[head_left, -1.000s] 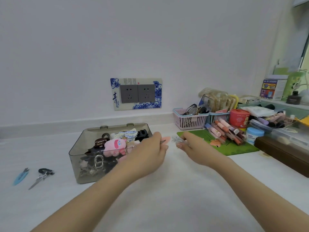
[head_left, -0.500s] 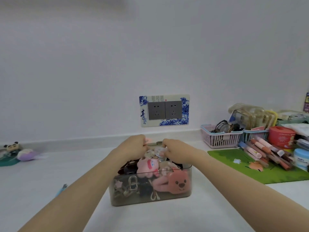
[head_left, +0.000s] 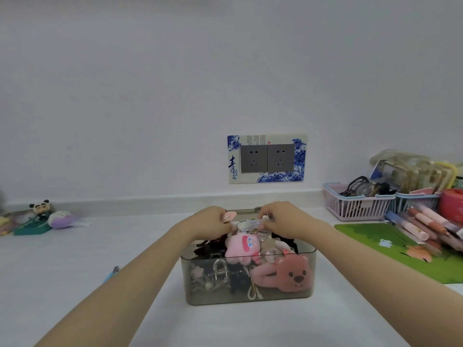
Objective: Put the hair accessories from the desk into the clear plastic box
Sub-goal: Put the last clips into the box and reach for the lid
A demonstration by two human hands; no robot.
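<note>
From the head camera, the clear plastic box [head_left: 250,291] sat at six o'clock on the white surface [head_left: 75,259], packed with plush clips and dark claws. Over its far rim, the left hand [head_left: 209,220] pinched a pink hair clip [head_left: 228,217], and the right hand [head_left: 283,217] pinched a pale sparkly accessory [head_left: 249,224]. A pink basket [head_left: 355,206] stood at three o'clock.

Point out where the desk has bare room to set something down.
Bare desk lies left of the box, between it and the toys, and in front of the box between the forearms. A narrower strip runs between the box and the green mat. The right side is crowded: baskets, pens.
</note>
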